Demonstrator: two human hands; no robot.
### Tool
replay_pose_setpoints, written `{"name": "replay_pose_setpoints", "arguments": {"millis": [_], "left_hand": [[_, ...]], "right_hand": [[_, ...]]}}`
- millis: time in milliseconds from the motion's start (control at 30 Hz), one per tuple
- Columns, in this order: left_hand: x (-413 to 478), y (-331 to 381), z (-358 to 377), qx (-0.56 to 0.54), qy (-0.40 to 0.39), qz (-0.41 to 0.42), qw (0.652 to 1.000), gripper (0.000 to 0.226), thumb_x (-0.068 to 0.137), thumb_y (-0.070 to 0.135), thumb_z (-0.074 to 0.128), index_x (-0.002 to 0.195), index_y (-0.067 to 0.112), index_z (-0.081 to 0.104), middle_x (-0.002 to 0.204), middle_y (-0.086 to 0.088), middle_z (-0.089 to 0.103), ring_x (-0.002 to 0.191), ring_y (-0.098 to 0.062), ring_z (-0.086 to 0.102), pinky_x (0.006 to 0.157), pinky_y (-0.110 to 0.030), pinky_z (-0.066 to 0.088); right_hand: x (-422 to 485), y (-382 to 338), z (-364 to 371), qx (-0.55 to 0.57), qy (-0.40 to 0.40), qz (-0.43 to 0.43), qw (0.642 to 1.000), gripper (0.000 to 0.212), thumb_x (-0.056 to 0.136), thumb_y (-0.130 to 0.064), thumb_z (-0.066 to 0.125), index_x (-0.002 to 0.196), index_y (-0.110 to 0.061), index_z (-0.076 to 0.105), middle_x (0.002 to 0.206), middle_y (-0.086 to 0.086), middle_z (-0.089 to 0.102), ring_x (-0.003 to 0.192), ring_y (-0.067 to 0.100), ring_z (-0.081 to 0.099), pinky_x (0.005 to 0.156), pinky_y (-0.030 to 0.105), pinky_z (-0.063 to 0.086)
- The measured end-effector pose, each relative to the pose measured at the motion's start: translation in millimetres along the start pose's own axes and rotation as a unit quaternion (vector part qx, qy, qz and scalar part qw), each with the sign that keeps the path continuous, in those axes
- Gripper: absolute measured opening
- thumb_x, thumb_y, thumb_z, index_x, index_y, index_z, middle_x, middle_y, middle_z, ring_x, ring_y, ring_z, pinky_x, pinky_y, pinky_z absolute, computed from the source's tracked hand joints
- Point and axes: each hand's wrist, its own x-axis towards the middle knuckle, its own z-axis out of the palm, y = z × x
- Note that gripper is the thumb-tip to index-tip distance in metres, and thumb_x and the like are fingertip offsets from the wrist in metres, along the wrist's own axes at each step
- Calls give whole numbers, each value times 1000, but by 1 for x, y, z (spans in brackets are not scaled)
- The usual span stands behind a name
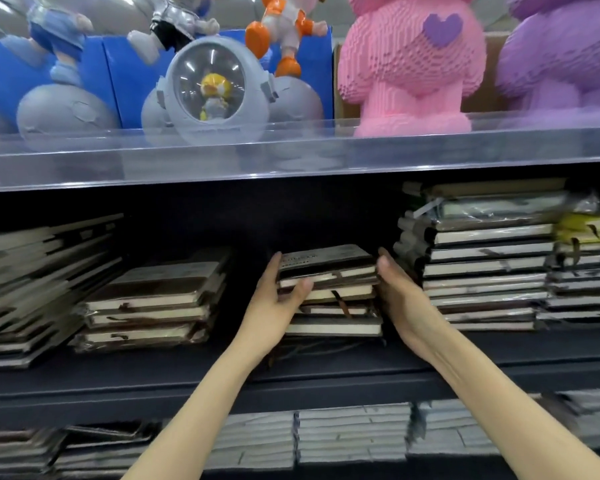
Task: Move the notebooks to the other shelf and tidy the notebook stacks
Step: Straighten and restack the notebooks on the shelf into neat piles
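A stack of several brown-covered notebooks lies on the dark middle shelf, slightly uneven, with ribbon markers hanging out front. My left hand presses against the stack's left side, thumb across the front page edges. My right hand lies flat against the stack's right side, fingers straight. The stack rests on the shelf between both hands. A lower brown stack sits to the left, and a taller stack stands to the right.
A leaning pile of notebooks fills the far left, and another stack with a yellow notebook the far right. Grey notebook stacks fill the lower shelf. Toy figures and a pink brick figure stand above, behind a clear rail.
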Motion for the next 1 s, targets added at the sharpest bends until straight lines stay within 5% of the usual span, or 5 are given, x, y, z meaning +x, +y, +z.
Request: {"name": "replay_pose_setpoints", "arguments": {"millis": [133, 433, 633, 867, 1000], "left_hand": [[6, -9, -8, -127, -20, -20, 992, 80, 72, 54, 67, 143, 40, 32, 146, 20, 34, 133, 1, 29, 109, -23, 24], [1, -17, -8, -102, 11, -16, 995, 70, 87, 46, 42, 149, 28, 16, 123, 28, 37, 126, 2, 31, 96, -13, 26], [-4, -18, -9, -28, 6, 3, 1000, 64, 97, 35, 38, 151, 19, 7, 109, 36, 35, 116, 9, 32, 76, 11, 26], [-10, -21, -20, 76, -65, -2, 995, 121, 72, 24, 80, 146, 34, -16, 119, 34, 38, 112, 14, 39, 78, 11, 26], [-11, -24, -24, 130, -44, 6, 991, 104, 70, 20, 81, 150, 24, 14, 120, 26, 48, 115, 5, 45, 79, 9, 29]], "right_hand": [[8, 0, 2, -53, 49, -17, 997, 64, 81, -48, 59, 139, -25, 46, 133, -6, 58, 123, 7, 52, 109, 31, 36], [-2, 2, 22, -161, 73, -70, 982, 49, 98, -26, 49, 144, -20, 37, 144, -6, 44, 134, 8, 37, 113, 26, 26], [-19, 4, 21, -313, 49, -127, 940, 62, 95, -34, 50, 149, -17, 25, 134, -22, 45, 116, -18, 38, 91, -4, 25], [-21, 5, 2, -377, -8, -106, 920, 99, 74, -29, 78, 146, -36, 11, 121, -38, 40, 109, -24, 42, 87, -8, 26], [-23, 8, -3, -397, -9, -96, 913, 102, 72, -24, 81, 148, -35, 14, 127, -33, 39, 120, -16, 36, 88, -9, 23]]}}
